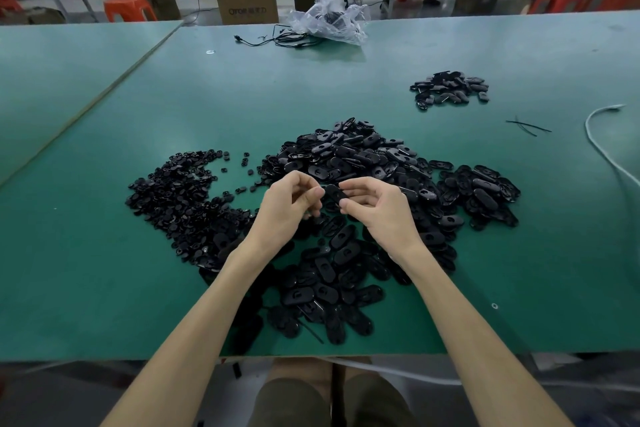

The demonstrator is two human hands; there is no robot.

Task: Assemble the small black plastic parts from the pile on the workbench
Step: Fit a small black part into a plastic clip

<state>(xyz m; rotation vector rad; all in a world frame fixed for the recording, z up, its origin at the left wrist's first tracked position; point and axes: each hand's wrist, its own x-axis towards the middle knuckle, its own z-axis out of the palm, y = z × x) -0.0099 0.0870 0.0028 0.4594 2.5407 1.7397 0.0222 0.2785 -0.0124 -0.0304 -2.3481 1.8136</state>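
Beyond the bench's [104,288] far edge stools [130,9] are standing; over the pile [346,156] our right hand [377,211] is pinching a part [334,194], left hand [287,208] curling beside it, grip unclear.

Both hands, left [287,204] and right [375,206], pinch one oval black part [335,193] (above the pile [349,163]).

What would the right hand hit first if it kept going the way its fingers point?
The left hand. The right hand points leftward, pinching an oval black part whose far end sits at the left fingertips, so they would meet almost at once; depth is unclear from one view.
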